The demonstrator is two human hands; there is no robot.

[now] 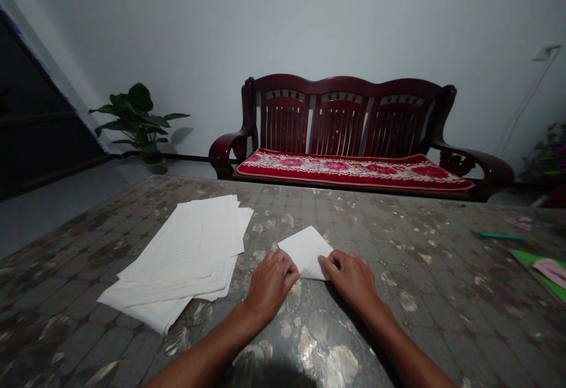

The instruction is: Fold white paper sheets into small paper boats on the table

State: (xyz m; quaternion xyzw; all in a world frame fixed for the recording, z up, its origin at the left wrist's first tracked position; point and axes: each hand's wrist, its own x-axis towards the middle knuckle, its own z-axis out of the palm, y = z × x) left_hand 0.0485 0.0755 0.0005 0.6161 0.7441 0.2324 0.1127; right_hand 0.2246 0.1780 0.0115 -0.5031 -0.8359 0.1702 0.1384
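A small folded sheet of white paper [306, 250] lies on the table between my hands, one corner pointing away from me. My left hand [273, 282] pinches its near left edge, thumb and fingers pressed together. On the opposite side, my right hand [351, 276] grips the right edge with the thumb on top of the sheet. Faint ruled or printed lines show on the paper. The parts under my fingers are hidden. To the left of my left hand rests a loose stack of white papers [190, 240], its lower sheets bent and fanned out.
A patterned, glossy cover lies on the table [424, 317]. At the right are a green pen-like stick [503, 236] and a green sheet [530, 261] with a pink piece [550, 271] on it. Beyond stand a wooden bench [338, 119] and a potted plant [140, 119].
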